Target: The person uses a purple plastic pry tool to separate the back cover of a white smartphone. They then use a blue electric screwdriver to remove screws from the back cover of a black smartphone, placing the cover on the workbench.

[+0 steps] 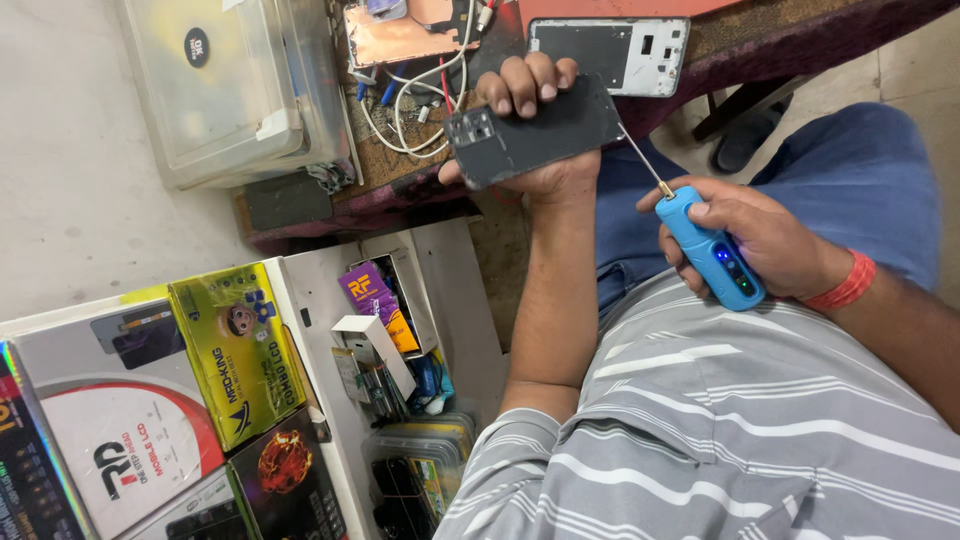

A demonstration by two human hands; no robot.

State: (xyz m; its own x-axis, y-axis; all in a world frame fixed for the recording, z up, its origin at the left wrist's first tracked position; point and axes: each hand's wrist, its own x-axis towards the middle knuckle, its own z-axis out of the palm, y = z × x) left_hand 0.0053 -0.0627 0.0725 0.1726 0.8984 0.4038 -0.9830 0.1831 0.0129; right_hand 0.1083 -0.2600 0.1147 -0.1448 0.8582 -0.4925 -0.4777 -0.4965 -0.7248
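Just in front of the worktable [760,40], the left hand [535,135] clamps a dark phone [535,130] while the right hand [760,235] grips a blue electric screwdriver [710,250], tip touching the phone's edge.

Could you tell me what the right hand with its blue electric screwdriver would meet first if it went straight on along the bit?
Probably the dark phone in the left hand; the right hand aims the screwdriver at its edge.
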